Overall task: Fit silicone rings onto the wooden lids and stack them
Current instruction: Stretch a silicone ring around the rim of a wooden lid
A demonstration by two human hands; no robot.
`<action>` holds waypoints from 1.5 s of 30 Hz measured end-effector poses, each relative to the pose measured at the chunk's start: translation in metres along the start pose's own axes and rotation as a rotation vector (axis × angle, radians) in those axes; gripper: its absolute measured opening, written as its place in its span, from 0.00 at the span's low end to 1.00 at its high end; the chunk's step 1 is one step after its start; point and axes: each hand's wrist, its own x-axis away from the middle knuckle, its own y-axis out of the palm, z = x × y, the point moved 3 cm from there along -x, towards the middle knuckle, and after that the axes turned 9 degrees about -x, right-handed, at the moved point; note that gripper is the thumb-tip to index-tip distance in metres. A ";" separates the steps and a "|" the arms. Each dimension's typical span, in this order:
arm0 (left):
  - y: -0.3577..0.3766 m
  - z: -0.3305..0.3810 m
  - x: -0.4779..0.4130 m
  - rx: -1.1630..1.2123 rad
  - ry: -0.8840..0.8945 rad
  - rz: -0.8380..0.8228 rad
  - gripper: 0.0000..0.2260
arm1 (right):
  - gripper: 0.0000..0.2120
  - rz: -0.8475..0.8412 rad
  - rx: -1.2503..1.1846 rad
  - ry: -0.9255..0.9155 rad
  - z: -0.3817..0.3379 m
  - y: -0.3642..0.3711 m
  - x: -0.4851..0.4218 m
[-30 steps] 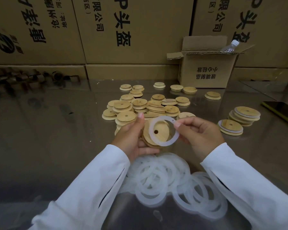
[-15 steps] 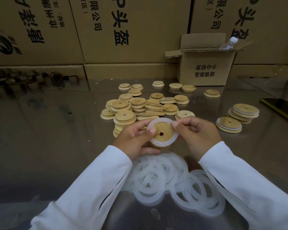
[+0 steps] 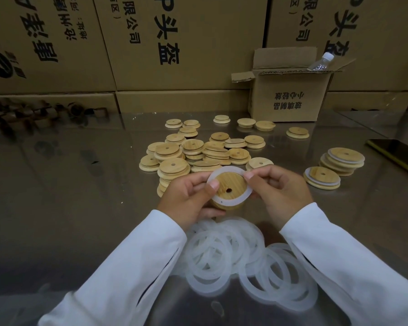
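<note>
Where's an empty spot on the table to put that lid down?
The widest bare stretch of table lies left of the loose lid pile. A smaller gap sits between that pile and the ringed stacks. It is crowded in the middle with lids, and between the sleeves with silicone rings.

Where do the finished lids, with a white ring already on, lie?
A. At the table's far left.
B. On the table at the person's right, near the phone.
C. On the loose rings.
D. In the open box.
B: two low stacks of ringed lids rest on the table, right of the right hand and short of the phone.
</note>
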 end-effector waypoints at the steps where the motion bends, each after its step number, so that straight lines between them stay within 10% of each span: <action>1: 0.000 0.000 0.000 -0.010 0.004 0.011 0.08 | 0.07 -0.005 0.003 0.000 -0.001 0.000 0.000; 45: 0.004 0.009 0.003 -0.002 0.130 0.178 0.11 | 0.04 0.002 -0.041 -0.047 -0.004 0.004 0.007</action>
